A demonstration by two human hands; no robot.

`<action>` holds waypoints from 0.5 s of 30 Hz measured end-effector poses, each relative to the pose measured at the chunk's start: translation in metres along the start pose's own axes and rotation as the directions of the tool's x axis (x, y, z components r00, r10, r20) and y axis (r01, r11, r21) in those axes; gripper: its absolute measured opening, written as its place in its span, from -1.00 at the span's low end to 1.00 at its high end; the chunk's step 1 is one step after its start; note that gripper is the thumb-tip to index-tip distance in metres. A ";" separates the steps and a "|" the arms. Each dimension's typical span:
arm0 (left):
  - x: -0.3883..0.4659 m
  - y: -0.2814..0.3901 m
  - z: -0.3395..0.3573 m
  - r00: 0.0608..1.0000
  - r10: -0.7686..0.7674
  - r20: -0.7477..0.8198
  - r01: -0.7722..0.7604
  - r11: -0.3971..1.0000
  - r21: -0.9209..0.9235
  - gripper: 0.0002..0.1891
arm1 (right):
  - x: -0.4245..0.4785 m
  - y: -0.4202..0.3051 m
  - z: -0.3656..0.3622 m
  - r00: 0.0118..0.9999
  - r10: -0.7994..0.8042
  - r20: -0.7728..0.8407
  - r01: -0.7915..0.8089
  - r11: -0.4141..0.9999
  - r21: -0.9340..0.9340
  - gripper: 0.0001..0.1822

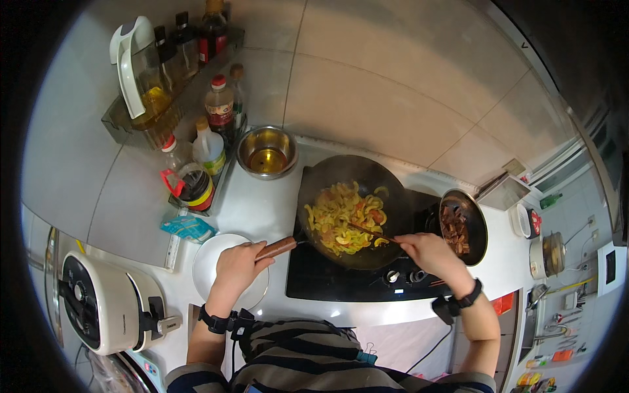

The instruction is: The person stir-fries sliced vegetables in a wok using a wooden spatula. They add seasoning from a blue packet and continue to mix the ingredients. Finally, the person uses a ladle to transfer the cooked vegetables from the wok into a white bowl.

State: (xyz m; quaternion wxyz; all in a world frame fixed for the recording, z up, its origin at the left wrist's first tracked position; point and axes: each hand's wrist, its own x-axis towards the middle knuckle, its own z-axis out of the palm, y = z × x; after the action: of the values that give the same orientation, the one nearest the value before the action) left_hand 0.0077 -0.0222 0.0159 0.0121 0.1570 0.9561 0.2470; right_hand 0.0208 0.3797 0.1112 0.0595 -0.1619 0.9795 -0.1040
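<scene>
My left hand [241, 270] grips the brown handle [277, 248] of a dark wok [366, 172] on the cooktop. In my right hand [432, 255] are brown wooden chopsticks [373, 233], their tips down among the food. Sliced yellow-green vegetable [339, 211] with some orange-red pieces fills the middle of the wok. Beneath and beside my left hand lies a white plate [206, 263], partly hidden by that hand. Beyond my right hand, a second pan [476, 250] holds chunks of browned meat [454, 228].
The black cooktop [339, 287] has knobs along its front. A metal bowl [268, 169] with yellow liquid stands against the wall. Sauce bottles [209, 147] and an oil jug [140, 73] occupy the left rack. An air fryer [108, 304] sits at left, near a blue packet [189, 228].
</scene>
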 end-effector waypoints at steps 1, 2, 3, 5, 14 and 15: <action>0.000 0.001 -0.002 1.000 -0.007 0.003 0.007 1.000 0.002 -0.59 | -0.006 -0.012 -0.022 0.999 0.032 0.039 -0.030 0.998 -0.047 -0.75; -0.001 0.001 -0.003 1.000 -0.012 0.005 0.012 1.000 0.002 -0.59 | -0.011 -0.018 -0.041 0.989 0.074 0.129 -0.059 0.992 -0.111 -0.75; 0.000 0.002 -0.003 1.000 -0.014 0.007 0.014 1.000 -0.003 -0.59 | -0.017 -0.021 -0.053 0.969 0.127 0.214 -0.089 0.980 -0.179 -0.76; 0.000 0.003 -0.004 1.000 -0.023 0.008 0.023 1.000 -0.012 -0.59 | -0.022 -0.017 -0.044 0.965 0.091 0.247 -0.046 0.982 -0.182 -0.76; 0.003 0.004 -0.005 0.998 -0.030 0.063 0.032 0.999 -0.030 -0.56 | 0.030 0.010 0.045 0.985 0.110 -0.129 -0.127 0.984 -0.129 -0.74; 0.002 0.003 -0.005 0.998 -0.032 0.055 0.033 0.999 -0.024 -0.57 | 0.039 0.009 0.031 0.987 0.124 -0.104 -0.135 0.985 -0.110 -0.74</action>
State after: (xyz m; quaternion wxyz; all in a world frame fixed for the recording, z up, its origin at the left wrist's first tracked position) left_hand 0.0060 -0.0217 0.0218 0.0442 0.1481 0.9548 0.2541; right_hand -0.0138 0.3696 0.0754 0.0094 -0.0956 0.9941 -0.0502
